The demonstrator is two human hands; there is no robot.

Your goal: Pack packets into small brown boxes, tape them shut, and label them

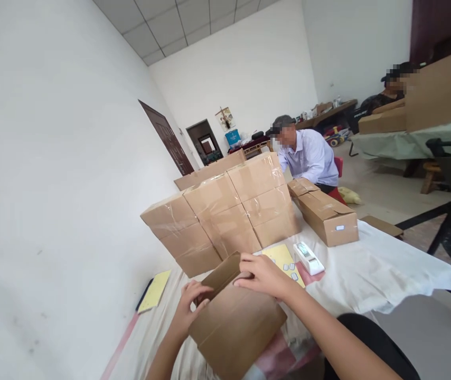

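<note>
An open brown cardboard box stands tilted at the near edge of the table in front of me. My left hand grips its left side, fingers over the top edge and thumb on the near face. My right hand holds a flap at the upper right rim, fingers bent over it. The inside of the box is mostly hidden. Just beyond my right hand lies a yellow sheet with several small white labels. Next to it is a white handheld device with a small screen.
Stacked, taped cardboard boxes form a wall across the table. A long carton with a label lies to the right. At far left, a yellow pad sits near the wall. Two other people sit beyond, one in a light shirt.
</note>
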